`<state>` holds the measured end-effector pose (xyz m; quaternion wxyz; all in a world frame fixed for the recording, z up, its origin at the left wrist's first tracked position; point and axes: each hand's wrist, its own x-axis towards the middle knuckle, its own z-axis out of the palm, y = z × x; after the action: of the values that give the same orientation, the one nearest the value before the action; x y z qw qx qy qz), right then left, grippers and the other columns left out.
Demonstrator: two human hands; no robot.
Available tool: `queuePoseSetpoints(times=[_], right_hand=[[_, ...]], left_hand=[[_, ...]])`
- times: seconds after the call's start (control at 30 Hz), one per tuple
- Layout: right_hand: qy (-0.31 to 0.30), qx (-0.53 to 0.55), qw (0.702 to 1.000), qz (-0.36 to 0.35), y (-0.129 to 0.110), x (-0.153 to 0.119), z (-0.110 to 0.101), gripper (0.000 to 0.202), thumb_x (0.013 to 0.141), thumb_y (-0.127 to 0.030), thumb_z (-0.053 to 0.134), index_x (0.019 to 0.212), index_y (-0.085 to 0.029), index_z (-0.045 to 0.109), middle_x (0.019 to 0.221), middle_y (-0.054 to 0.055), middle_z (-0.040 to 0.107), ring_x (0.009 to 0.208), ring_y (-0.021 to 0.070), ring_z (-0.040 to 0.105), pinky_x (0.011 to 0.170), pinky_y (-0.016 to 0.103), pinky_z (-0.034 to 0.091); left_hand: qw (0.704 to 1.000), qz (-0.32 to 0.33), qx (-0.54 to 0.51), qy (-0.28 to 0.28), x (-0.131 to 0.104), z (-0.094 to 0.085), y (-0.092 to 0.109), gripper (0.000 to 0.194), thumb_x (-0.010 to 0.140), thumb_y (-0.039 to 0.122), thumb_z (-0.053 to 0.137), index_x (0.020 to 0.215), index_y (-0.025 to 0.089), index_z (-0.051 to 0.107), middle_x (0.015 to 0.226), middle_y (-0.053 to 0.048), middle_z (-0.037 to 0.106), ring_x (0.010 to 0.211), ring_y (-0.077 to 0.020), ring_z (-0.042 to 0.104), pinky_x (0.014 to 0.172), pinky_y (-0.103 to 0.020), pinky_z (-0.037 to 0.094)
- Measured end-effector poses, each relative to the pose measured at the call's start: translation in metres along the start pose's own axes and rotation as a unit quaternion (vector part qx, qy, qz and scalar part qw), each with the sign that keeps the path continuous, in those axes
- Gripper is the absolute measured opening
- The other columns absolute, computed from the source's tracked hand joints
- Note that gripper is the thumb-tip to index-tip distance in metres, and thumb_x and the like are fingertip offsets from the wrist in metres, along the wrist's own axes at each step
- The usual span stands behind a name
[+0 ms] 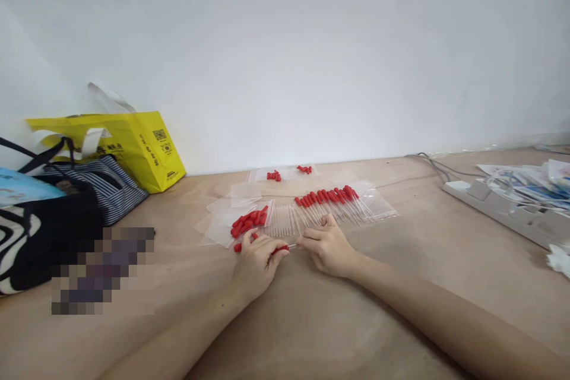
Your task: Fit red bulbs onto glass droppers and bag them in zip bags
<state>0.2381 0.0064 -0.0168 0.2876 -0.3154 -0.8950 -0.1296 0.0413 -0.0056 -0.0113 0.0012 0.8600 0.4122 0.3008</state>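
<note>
Near the table's middle, my left hand [258, 264] is closed on a red rubber bulb [280, 249]. My right hand [328, 247] pinches a thin clear dropper tube [293, 246], whose end meets the bulb; how far it goes in is hidden by my fingers. Just beyond my left hand lies a heap of loose red bulbs [249, 221] on a clear plastic bag. Beside it several bare tubes [282, 221] lie in a row. Farther right, several droppers [329, 197] with red bulbs fitted on their tubes lie side by side on clear bags.
Flat clear bags [244, 195] lie around the heap. By the wall are more small red bulbs [274, 176]. At left stand a yellow bag [146, 148], a striped pouch [109, 187] and a black bag [80, 219]. At right lie a power strip [496, 211], cables and papers [534, 181].
</note>
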Motion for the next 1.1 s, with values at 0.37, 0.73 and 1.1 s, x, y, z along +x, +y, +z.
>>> queuePoseSetpoints(times=[0.37, 0.73, 1.1], right_hand=[[-0.078, 0.116, 0.985, 0.097, -0.011, 0.006, -0.006, 0.018, 0.078, -0.014, 0.044, 0.071, -0.018, 0.06, 0.066, -0.001, 0.061, 0.057, 0.0088, 0.046, 0.064, 0.027, 0.019], [-0.172, 0.29, 0.924, 0.178, -0.009, 0.018, -0.01, 0.023, 0.078, -0.017, 0.045, 0.059, -0.016, 0.059, 0.05, -0.006, 0.047, 0.052, 0.0067, 0.041, 0.058, 0.02, 0.027], [-0.071, 0.146, 0.983, 0.089, 0.003, 0.002, -0.01, 0.018, 0.083, -0.025, 0.044, 0.082, -0.018, 0.061, 0.069, 0.001, 0.062, 0.062, 0.0107, 0.05, 0.072, 0.029, 0.024]], left_hand=[[0.999, 0.019, 0.028, 0.012, 0.0, -0.001, 0.005, 0.016, 0.081, 0.029, 0.048, 0.073, 0.021, 0.059, 0.066, 0.001, 0.066, 0.064, -0.0156, 0.057, 0.096, -0.045, 0.017], [0.999, 0.046, 0.023, 0.011, 0.001, -0.001, 0.009, 0.014, 0.08, 0.025, 0.049, 0.07, 0.02, 0.058, 0.065, 0.002, 0.065, 0.065, -0.0145, 0.057, 0.096, -0.044, 0.019], [0.999, -0.035, -0.016, 0.006, 0.002, -0.001, -0.006, 0.011, 0.076, 0.034, 0.057, 0.079, 0.024, 0.062, 0.071, 0.002, 0.067, 0.069, -0.0162, 0.058, 0.093, -0.046, 0.019]])
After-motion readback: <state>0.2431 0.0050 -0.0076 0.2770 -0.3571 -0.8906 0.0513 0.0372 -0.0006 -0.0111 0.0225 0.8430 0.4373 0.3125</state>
